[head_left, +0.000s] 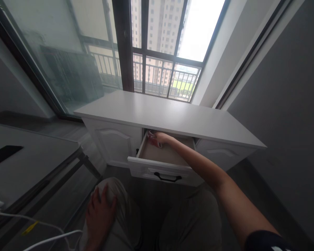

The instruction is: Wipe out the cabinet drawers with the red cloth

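Observation:
A white cabinet point(172, 116) stands under the window, and its middle drawer point(146, 167) with a black handle point(167, 178) is pulled open. My right hand point(161, 137) reaches deep into the back left of the drawer, fingers curled on a small red and white object point(152, 138) that is mostly hidden in the shadow under the top. My left hand point(99, 214) rests flat on my left knee, fingers spread, holding nothing.
Cabinet doors point(115, 143) flank the drawer. A glass sliding door point(54, 59) is at the left, a grey wall point(290, 104) at the right. A low grey surface point(28, 157) sits at the left, with white cables point(42, 230) at the bottom left.

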Demonstrator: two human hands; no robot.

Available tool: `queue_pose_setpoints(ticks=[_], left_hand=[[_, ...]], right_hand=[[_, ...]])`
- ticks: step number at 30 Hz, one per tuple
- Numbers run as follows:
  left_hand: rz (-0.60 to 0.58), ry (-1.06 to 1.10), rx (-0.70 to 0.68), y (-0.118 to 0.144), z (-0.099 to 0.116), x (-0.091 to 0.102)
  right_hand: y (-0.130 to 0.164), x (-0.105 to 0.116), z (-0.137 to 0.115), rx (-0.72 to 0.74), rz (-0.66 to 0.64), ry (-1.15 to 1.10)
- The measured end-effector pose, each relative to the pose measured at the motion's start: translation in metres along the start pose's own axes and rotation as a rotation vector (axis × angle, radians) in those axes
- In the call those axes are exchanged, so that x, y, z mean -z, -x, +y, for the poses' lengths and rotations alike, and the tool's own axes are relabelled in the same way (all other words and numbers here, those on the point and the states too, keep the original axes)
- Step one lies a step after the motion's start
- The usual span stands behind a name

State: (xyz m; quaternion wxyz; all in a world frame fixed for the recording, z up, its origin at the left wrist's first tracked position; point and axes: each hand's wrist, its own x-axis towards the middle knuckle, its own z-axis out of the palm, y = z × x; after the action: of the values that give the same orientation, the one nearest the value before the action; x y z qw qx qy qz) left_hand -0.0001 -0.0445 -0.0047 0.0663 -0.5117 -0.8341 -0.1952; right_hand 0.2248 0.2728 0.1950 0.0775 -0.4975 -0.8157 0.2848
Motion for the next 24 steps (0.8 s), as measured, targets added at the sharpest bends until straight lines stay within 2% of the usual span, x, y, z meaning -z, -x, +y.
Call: queue_pose_setpoints(ticks=[2,4,8,10,14,17,19,21,24], left_hand=[[0.006,-0.004,-0.01,0.001,0.0,0.001],[0.016,-0.007,-0.018,0.002,0.0,0.002],[0.016,-0.007,-0.02,0.003,-0.002,0.001],[0.01,-0.004,-0.021,0.002,-0.003,0.0],[-0.006,0.023,-0.024,0.001,-0.003,-0.002],[-0.011,0.049,-0.022,0.001,-0.001,-0.003],[-0.003,0.061,-0.02,0.002,0.0,-0.003],[-0.002,0.066,-0.02,0.002,0.0,-0.003],[-0.024,0.058,-0.021,0.003,0.0,-0.003]], right_hand=[[0.029,0.013,0.002,-0.046,-0.001,0.026],[0.066,0.027,0.007,-0.06,0.075,-0.129],[0.154,0.047,0.031,-0.068,0.339,-0.849],[0.199,0.049,0.046,-0.056,0.555,-1.152],[0.279,0.028,0.065,0.093,1.053,-1.498],[0.316,-0.005,0.063,0.235,1.29,-1.559],[0.328,-0.026,0.057,0.316,1.359,-1.551],[0.332,-0.04,0.051,0.35,1.37,-1.541],[0.329,-0.045,0.045,0.378,1.361,-1.559]])
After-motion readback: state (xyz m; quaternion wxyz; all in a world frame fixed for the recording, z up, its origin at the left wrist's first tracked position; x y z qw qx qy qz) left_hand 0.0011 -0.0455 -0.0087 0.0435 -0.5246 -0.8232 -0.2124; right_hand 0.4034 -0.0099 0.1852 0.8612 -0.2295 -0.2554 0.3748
